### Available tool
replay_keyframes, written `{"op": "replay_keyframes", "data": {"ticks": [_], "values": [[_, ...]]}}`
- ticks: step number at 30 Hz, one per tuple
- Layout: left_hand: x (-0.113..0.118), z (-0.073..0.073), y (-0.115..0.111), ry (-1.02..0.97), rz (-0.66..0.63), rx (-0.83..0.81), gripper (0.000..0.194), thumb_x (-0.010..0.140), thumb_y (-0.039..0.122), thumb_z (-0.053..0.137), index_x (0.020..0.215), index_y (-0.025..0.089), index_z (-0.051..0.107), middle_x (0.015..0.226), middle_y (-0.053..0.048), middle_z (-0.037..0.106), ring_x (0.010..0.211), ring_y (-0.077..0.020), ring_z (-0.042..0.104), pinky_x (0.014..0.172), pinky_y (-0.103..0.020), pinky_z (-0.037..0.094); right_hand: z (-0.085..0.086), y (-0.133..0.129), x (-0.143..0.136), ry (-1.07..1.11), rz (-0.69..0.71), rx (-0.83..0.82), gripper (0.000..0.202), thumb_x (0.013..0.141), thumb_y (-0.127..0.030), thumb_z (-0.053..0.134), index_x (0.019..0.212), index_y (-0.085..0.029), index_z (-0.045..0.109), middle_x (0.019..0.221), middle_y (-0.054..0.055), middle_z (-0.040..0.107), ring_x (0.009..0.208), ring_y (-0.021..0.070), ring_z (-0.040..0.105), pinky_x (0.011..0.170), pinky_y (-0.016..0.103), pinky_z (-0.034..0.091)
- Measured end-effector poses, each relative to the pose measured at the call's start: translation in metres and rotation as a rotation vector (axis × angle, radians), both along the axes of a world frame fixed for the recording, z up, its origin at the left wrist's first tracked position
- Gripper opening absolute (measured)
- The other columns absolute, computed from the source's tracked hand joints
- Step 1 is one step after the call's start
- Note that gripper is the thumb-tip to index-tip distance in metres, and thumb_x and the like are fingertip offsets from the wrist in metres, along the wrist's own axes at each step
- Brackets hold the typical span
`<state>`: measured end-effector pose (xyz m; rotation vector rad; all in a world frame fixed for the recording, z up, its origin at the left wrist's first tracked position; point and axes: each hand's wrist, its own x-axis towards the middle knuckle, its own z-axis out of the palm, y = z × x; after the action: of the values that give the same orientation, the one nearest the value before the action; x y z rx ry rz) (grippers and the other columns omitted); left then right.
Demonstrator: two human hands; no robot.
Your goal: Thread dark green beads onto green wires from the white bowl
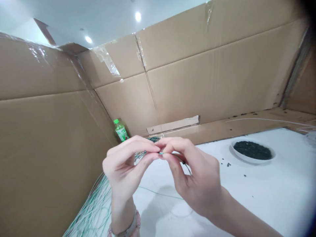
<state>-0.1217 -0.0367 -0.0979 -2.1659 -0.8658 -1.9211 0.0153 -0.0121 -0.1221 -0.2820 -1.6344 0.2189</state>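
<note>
In the middle of the view, my left hand (127,166) and my right hand (198,172) meet fingertip to fingertip above the white tabletop. Both are closed in a pinch on a thin green and white wire (161,153), of which only a short bit shows between the fingertips. Dark strands run back under my right fingers, with a small black piece (184,162) on them. Beneath the hands, a thin green wire strand (160,194) crosses the table. What lies inside the fingertips is hidden.
A heap of green and white wires (95,204) lies at left. Behind it stands a green-capped bottle (120,131). At right, a white bowl (256,160) holds small black pieces, with several loose ones nearby. Cardboard walls (187,72) enclose the table.
</note>
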Motion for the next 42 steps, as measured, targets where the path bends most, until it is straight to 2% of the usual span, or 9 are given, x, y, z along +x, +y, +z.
{"op": "replay_keyframes", "data": {"ticks": [4, 11, 18, 23, 26, 29, 32, 37, 42], "values": [[0.004, -0.002, 0.009, -0.011, -0.098, 0.034, 0.013, 0.074, 0.007, 0.070, 0.081, 0.018, 0.071, 0.069, -0.001, 0.067, 0.065, -0.0109, 0.060, 0.055, -0.020, 0.050, -0.001, 0.002, -0.001, 0.059, 0.022, -0.018, 0.010, 0.086, -0.008, 0.049, 0.088, -0.017, 0.052, 0.088, 0.002, 0.067, 0.080, 0.0076, 0.065, 0.068, 0.013, 0.055], [0.013, -0.005, 0.014, -0.053, -0.199, 0.050, 0.017, 0.074, 0.003, 0.067, 0.084, 0.017, 0.071, 0.073, -0.001, 0.068, 0.067, -0.0104, 0.061, 0.056, -0.020, 0.051, 0.002, 0.008, 0.000, 0.190, 0.071, 0.040, 0.015, 0.082, -0.002, 0.053, 0.086, -0.016, 0.056, 0.083, 0.005, 0.067, 0.078, 0.0102, 0.066, 0.063, 0.016, 0.057], [0.027, -0.006, 0.011, -0.145, -0.136, 0.047, 0.014, 0.077, 0.006, 0.065, 0.083, 0.019, 0.069, 0.071, -0.001, 0.067, 0.065, -0.0103, 0.061, 0.051, -0.018, 0.049, 0.001, 0.008, 0.004, 0.208, 0.070, -0.028, 0.017, 0.080, -0.004, 0.057, 0.088, -0.019, 0.059, 0.084, 0.003, 0.068, 0.079, 0.0141, 0.065, 0.060, 0.024, 0.056], [0.036, -0.009, 0.011, -0.231, -0.075, -0.004, 0.006, 0.079, 0.014, 0.066, 0.080, 0.020, 0.068, 0.070, 0.001, 0.066, 0.059, -0.0076, 0.058, 0.049, -0.018, 0.048, 0.003, 0.008, 0.009, 0.197, 0.003, -0.024, 0.015, 0.081, -0.006, 0.058, 0.084, -0.021, 0.059, 0.074, -0.001, 0.061, 0.063, 0.0097, 0.057, 0.047, 0.021, 0.049], [0.037, -0.008, 0.015, -0.252, -0.069, -0.029, 0.002, 0.079, 0.020, 0.067, 0.079, 0.021, 0.069, 0.071, 0.002, 0.067, 0.058, -0.0075, 0.060, 0.050, -0.019, 0.049, 0.007, 0.007, 0.010, 0.179, -0.029, -0.113, 0.011, 0.085, -0.012, 0.056, 0.081, -0.022, 0.057, 0.075, -0.001, 0.058, 0.058, 0.0089, 0.056, 0.044, 0.022, 0.049], [0.036, -0.007, 0.020, -0.216, -0.081, -0.013, 0.004, 0.078, 0.017, 0.068, 0.080, 0.020, 0.069, 0.074, 0.002, 0.068, 0.063, -0.0086, 0.062, 0.051, -0.020, 0.051, 0.011, 0.006, 0.007, 0.185, -0.031, -0.218, 0.011, 0.088, -0.017, 0.054, 0.080, -0.024, 0.054, 0.076, -0.002, 0.058, 0.058, 0.0095, 0.060, 0.047, 0.024, 0.053], [0.035, -0.006, 0.023, -0.199, -0.095, 0.049, 0.008, 0.076, 0.011, 0.069, 0.082, 0.017, 0.070, 0.075, 0.000, 0.067, 0.065, -0.0090, 0.062, 0.051, -0.021, 0.052, 0.012, 0.007, 0.004, 0.217, 0.007, -0.229, 0.009, 0.088, -0.018, 0.055, 0.080, -0.023, 0.053, 0.076, -0.001, 0.058, 0.059, 0.0104, 0.061, 0.052, 0.025, 0.057], [0.036, -0.005, 0.022, -0.217, -0.072, -0.007, 0.005, 0.081, 0.016, 0.065, 0.080, 0.020, 0.068, 0.074, 0.003, 0.066, 0.064, -0.0073, 0.062, 0.051, -0.018, 0.051, 0.009, 0.006, 0.007, 0.051, -0.080, -0.283, 0.005, 0.092, -0.024, 0.047, 0.092, -0.024, 0.052, 0.082, 0.003, 0.062, 0.070, 0.0151, 0.065, 0.063, 0.032, 0.060], [0.034, -0.006, 0.023, -0.256, -0.167, -0.015, 0.004, 0.079, 0.018, 0.067, 0.076, 0.019, 0.068, 0.069, 0.003, 0.066, 0.058, -0.0083, 0.062, 0.048, -0.017, 0.051, 0.006, 0.008, 0.006, 0.005, -0.122, -0.183, 0.014, 0.095, -0.023, 0.041, 0.104, -0.025, 0.052, 0.080, 0.004, 0.060, 0.070, 0.0155, 0.066, 0.063, 0.035, 0.061]]}}
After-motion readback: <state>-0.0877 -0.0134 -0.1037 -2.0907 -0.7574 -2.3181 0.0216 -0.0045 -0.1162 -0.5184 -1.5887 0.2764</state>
